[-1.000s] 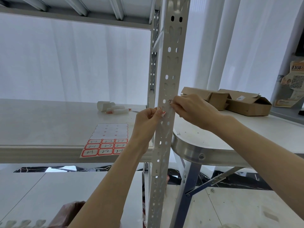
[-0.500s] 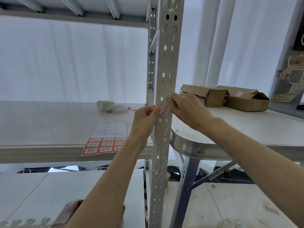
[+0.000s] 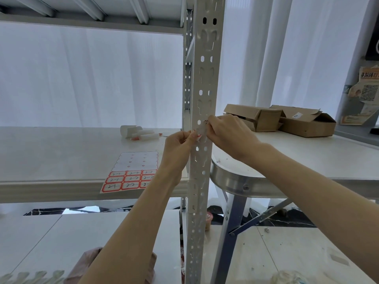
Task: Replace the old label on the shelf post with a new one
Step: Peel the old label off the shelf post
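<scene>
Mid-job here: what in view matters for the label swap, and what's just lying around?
Job: shelf post; label on it, pinched by left hand and right hand; label sheet on the shelf.
Lying about: markers, white roll, cardboard boxes on the table.

Bright diffuse backlight, wide-angle edge warp

the left forearm (image 3: 127, 228) rises bare from the bottom edge, and the right forearm (image 3: 307, 181) slants in from the right edge. the left hand (image 3: 179, 145) has its fingers curled, thumb and forefinger pinching the lower end of the label (image 3: 202, 129). the right hand (image 3: 227, 133), its back to the camera and fingers curled, pinches the upper end. the fingertips of the two hands are close together.
</scene>
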